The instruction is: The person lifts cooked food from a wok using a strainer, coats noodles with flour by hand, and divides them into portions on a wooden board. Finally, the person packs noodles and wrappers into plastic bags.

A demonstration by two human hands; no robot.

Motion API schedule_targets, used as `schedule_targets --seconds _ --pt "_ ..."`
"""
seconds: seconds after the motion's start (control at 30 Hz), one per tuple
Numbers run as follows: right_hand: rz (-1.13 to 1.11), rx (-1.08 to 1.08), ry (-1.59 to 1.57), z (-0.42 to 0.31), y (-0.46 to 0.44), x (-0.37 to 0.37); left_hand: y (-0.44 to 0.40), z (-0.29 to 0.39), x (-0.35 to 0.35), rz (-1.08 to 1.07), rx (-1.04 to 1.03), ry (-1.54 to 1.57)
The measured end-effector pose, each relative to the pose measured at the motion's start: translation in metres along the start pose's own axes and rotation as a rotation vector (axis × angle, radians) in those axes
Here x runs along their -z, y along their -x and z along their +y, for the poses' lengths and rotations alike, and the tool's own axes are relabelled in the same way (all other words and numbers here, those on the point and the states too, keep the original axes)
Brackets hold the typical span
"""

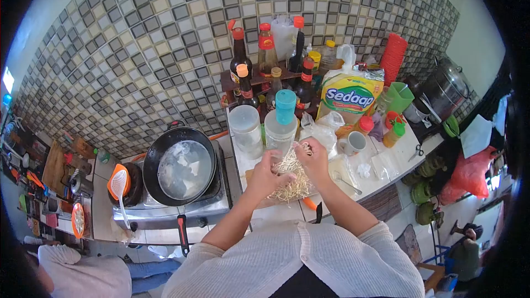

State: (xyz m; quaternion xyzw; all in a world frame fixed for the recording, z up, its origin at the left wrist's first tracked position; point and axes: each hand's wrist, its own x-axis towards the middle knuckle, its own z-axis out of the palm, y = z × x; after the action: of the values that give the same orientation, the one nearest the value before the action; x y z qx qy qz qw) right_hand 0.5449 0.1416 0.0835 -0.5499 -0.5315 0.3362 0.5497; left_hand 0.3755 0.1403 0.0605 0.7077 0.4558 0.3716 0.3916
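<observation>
Pale thin strands that look like enoki mushrooms lie heaped on a board on the white counter. Above the heap, my right hand has its fingers curled around a bunch of the strands. My left hand grips the other side of that bunch, its thumb and fingers bent against it. Just below the heap, near my right forearm, is an orange and black handle. A spoon rests on a clear plastic bag to the right.
Left of the counter, a black frying pan with cloudy liquid and white pieces sits on the stove. A white slotted spoon lies beside it. Clear jars, sauce bottles, a mug and scissors surround the workspace. Another person is at lower left.
</observation>
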Motion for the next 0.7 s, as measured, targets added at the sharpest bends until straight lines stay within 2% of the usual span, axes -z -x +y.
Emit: schedule_targets --seconds 0.03,0.07,0.13,0.17,0.23,0.27,0.33,0.37,0.43,0.47,0.5,0.53,0.57,0.6,0.67,0.7 --pt "0.096 0.114 0.107 -0.003 0.000 0.000 -0.001 0.001 0.001 -0.006 0.111 0.083" --pt "0.096 0.116 0.106 -0.006 0.002 0.001 0.001 0.002 0.002 -0.005 0.109 0.082" --pt "0.142 0.535 0.319 -0.008 0.007 0.006 0.007 0.004 0.005 0.159 -0.144 -0.023" --pt "0.144 0.536 0.318 -0.006 0.008 0.009 0.009 -0.001 0.008 0.159 -0.146 -0.024" --pt "0.000 0.934 0.368 0.000 0.010 0.014 0.012 -0.007 0.019 -0.221 0.203 0.391" --pt "-0.003 0.937 0.364 0.001 0.011 0.015 0.012 -0.006 0.020 -0.216 0.203 0.390" --pt "-0.127 1.185 0.436 0.002 0.013 0.014 0.011 0.016 0.023 -0.455 0.628 1.009" --pt "-0.130 1.188 0.432 0.000 0.016 0.012 0.012 0.008 0.018 -0.450 0.626 1.010" --pt "-0.311 1.233 0.411 -0.010 0.026 0.007 0.015 -0.012 0.005 -0.335 0.575 0.792" --pt "-0.389 1.179 0.430 -0.005 0.031 0.006 0.018 -0.015 0.000 -0.334 0.573 0.792" --pt "-0.387 1.181 0.430 -0.001 0.038 0.002 0.021 -0.013 -0.003 -0.270 0.463 0.724" --pt "-0.354 1.004 0.354 0.002 0.043 -0.003 0.023 -0.012 -0.005 -0.206 0.352 0.654" --pt "-0.318 0.828 0.280 0.003 0.045 -0.007 0.023 -0.010 -0.005 -0.206 0.348 0.653" --pt "-0.315 0.829 0.280 -0.001 0.044 -0.010 0.024 -0.009 -0.005 -0.205 0.376 0.642" --pt "-0.242 0.631 0.209 -0.013 0.044 -0.013 0.025 -0.011 -0.007 -0.210 0.409 0.627" --pt "-0.238 0.627 0.208 -0.015 0.043 -0.013 0.023 -0.014 -0.010 -0.183 0.383 0.674"
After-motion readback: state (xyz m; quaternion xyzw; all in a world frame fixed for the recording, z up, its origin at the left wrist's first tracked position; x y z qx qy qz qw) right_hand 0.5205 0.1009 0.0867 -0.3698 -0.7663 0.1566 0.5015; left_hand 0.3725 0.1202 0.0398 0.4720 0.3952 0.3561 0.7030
